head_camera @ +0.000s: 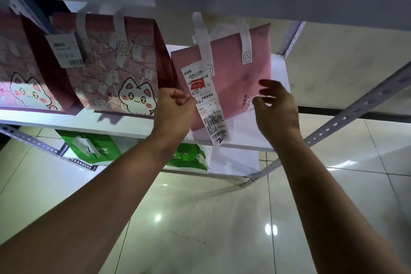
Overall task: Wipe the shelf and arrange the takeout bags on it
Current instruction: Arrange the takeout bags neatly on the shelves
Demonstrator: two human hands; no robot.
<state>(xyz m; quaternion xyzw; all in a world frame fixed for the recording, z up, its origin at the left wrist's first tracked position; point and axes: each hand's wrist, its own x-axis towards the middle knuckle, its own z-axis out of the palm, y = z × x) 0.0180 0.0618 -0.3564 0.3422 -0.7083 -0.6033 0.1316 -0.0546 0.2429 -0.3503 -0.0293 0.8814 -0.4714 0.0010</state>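
Left hand [175, 104] pinches the pink bag's [235, 73] edge on the shelf [278, 69]; right hand [275, 104] hovers, its grip loose, fingers spread.

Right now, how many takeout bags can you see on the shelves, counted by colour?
Pink bags with a cat print: 2
Plain pink bag: 1
Green bags, on the shelf below: 2
Total: 5

Pink bag [240, 69]: matt cloth-like fabric. Receipt [208, 100]: thin printed paper. Shelf board [278, 73]: smooth white. Upright [360, 104]: perforated metal. Floor tiles [200, 218]: glossy.
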